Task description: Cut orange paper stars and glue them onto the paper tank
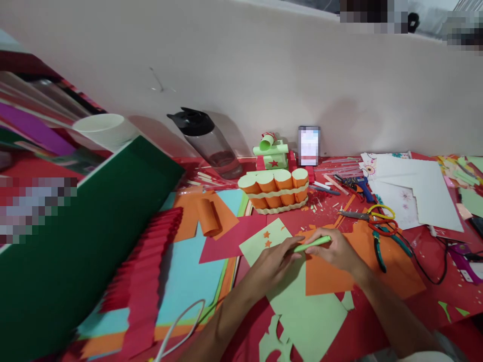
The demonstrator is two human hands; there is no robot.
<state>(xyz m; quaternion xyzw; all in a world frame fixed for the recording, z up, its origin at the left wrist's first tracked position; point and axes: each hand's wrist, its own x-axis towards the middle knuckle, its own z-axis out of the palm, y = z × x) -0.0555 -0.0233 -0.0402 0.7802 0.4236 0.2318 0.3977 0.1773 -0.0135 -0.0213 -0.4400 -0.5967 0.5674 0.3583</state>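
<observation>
A thin green paper roll (319,242) lies across both hands, in the middle of the head view. My left hand (277,259) pinches its left end, and my right hand (337,251) has its fingers closed round the right part. Below the hands are a pale green sheet (302,311) and an orange sheet (324,276). Two small orange paper stars (267,240) rest on pale green paper beside my left hand. Just beyond stands a craft piece of joined orange paper tubes (277,188) with pale tops and wavy cream bands.
Scissors (372,216), pliers (379,251) and a blue glue gun (364,190) lie on the right. A phone (309,146) and a water bottle (211,146) stand by the wall. Leftward are an orange tube (207,217), red crinkled paper (145,281) and a dark green board (94,226).
</observation>
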